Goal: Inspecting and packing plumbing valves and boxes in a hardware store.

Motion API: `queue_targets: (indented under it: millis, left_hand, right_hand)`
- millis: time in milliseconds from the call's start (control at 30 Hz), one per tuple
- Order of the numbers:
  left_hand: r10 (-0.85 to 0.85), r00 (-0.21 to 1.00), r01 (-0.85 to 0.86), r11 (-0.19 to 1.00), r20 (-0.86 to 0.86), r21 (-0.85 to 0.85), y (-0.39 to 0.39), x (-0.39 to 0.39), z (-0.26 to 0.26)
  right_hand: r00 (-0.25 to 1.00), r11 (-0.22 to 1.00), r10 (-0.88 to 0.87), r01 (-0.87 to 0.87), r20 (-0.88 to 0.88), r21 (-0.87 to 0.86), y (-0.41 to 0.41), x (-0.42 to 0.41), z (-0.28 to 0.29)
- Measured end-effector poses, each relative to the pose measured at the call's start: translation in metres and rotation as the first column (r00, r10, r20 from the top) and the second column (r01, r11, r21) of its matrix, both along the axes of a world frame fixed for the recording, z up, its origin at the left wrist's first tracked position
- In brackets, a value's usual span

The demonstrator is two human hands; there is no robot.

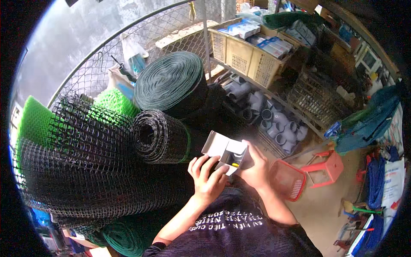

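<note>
In front of my chest is a small white cardboard box [231,153] with its top flaps folded out. White or clear pieces and a yellow part [235,165] show inside it, too small to name. My right hand [255,167] grips the box from its right side, with the fingers partly hidden behind it. My left hand [207,178] is at the box's left and near edges, its thumb on a flap and its fingers against the side. Just beyond the hands lies a roll of black plastic mesh [160,136].
A roll of dark green netting [170,80] stands behind large black mesh rolls [96,167] on the left. On the right are a shelf with a yellow crate [247,57], grey pipe fittings [277,123], a red basket [286,178] and a red plastic stool [327,167].
</note>
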State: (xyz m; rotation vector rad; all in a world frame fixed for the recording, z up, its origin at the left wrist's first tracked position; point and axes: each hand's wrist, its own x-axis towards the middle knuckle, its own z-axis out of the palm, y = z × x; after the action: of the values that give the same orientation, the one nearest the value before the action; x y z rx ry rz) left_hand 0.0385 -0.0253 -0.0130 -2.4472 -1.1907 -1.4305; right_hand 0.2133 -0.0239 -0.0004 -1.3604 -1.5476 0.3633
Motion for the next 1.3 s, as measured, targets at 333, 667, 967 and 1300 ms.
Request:
queue_targets:
  millis: [333, 667, 967, 1300]
  left_hand:
    - [-0.148, 0.978, 0.097, 0.947, -0.15, -0.306, -0.011, -0.007, 0.006]
    - [-0.087, 0.954, -0.026, 0.931, -0.288, -0.365, 0.011, -0.007, 0.038]
    - [-0.038, 0.932, -0.094, 0.935, -0.36, -0.342, 0.005, -0.011, 0.052]
    - [-0.079, 0.895, -0.065, 0.951, -0.44, -0.303, 0.02, -0.022, 0.049]
  right_hand:
    - [0.997, 0.996, -0.073, 0.074, 0.028, -0.041, -0.008, 0.007, -0.001]
    - [0.993, 0.999, 0.048, -0.046, 0.112, -0.021, -0.017, 0.001, 0.0]
    - [0.984, 0.997, 0.018, -0.032, 0.179, 0.072, -0.02, -0.007, -0.007]
    - [0.968, 0.992, 0.09, -0.107, 0.235, 0.062, -0.018, -0.02, -0.017]
